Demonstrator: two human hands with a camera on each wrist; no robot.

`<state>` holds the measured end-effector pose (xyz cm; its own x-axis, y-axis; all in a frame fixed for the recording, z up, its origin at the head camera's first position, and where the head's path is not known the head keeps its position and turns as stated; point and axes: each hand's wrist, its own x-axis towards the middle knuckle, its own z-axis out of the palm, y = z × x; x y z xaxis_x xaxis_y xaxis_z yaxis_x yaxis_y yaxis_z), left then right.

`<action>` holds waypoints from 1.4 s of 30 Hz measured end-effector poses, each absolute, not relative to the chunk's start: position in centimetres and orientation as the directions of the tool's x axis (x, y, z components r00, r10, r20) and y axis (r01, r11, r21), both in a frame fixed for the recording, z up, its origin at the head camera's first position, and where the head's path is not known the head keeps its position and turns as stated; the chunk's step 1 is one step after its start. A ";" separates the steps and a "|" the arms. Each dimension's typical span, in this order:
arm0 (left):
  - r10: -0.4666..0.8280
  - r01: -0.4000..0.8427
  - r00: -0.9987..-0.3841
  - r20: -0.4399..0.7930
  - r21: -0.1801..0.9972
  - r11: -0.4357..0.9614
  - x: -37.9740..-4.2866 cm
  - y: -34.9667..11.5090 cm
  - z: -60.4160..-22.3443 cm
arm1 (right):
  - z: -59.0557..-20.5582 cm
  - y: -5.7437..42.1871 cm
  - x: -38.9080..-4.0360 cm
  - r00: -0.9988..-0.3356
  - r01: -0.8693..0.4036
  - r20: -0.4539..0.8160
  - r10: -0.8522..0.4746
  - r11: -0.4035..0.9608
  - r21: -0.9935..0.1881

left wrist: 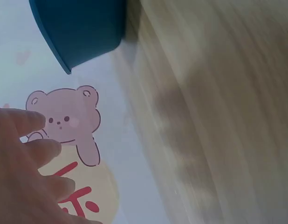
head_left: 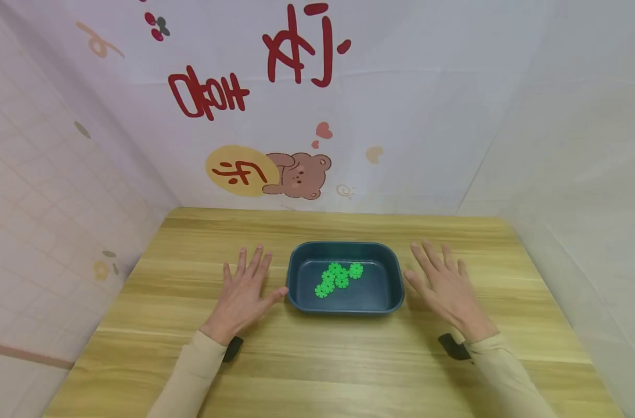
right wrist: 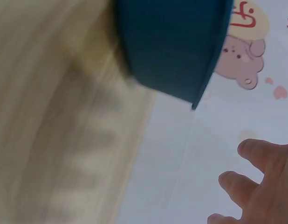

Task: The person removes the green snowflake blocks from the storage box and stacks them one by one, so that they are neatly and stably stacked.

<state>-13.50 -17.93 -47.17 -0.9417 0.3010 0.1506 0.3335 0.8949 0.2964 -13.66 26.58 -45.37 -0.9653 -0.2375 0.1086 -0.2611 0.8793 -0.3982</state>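
Observation:
A dark teal plastic bin (head_left: 370, 299) stands on the wooden table, with several bright green notched discs (head_left: 328, 278) lying on its floor, left of its middle. To the left of the bin is my left hand (head_left: 244, 296), palm down with fingers spread; its thumb tip reaches the bin's left wall, though whether it touches cannot be told. My right hand (head_left: 445, 284) hovers off the bin's right side, fingers spread and holding nothing. Both wrist views catch the bin's outer wall (left wrist: 83, 32) and some straight fingers (right wrist: 239, 186), with shadows on the tabletop beneath.
The wood-grain table (head_left: 328, 366) runs back to a white printed cloth (head_left: 427, 116) bearing red characters and a bear picture (head_left: 302, 177). White cloth also hangs along the left and right sides. Dark bands (head_left: 454, 347) sit at both wrists.

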 end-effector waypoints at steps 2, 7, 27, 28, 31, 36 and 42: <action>0.312 0.347 -0.937 0.159 0.303 0.888 -13.5 -17.7 -47.1 | -45.0 26.2 -13.7 -0.958 -0.286 0.131 -0.254 0.867 -0.409; 0.332 0.370 -0.928 0.167 0.319 0.873 -13.6 -17.3 -47.1 | -44.1 25.2 -14.0 -0.940 -0.342 0.157 -0.304 0.838 -0.424; 0.391 0.392 -0.916 0.088 0.392 0.832 -13.6 -15.7 -47.5 | -40.7 19.7 -15.7 -0.846 -0.531 0.219 -0.487 0.721 -0.446; 0.391 0.392 -0.916 0.087 0.394 0.831 -13.6 -15.7 -47.6 | -40.6 19.6 -15.9 -0.839 -0.541 0.224 -0.496 0.714 -0.446; 0.396 0.398 -0.914 0.089 0.390 0.831 -13.5 -15.6 -47.7 | -40.4 19.2 -16.4 -0.818 -0.571 0.233 -0.526 0.694 -0.439; 0.402 0.406 -0.911 0.091 0.371 0.835 -13.4 -15.6 -47.7 | -39.7 18.5 -17.2 -0.776 -0.625 0.240 -0.584 0.658 -0.420; 0.393 0.393 -0.916 0.081 0.383 0.836 -13.4 -15.4 -47.7 | -39.1 17.6 -18.2 -0.721 -0.680 0.222 -0.656 0.611 -0.404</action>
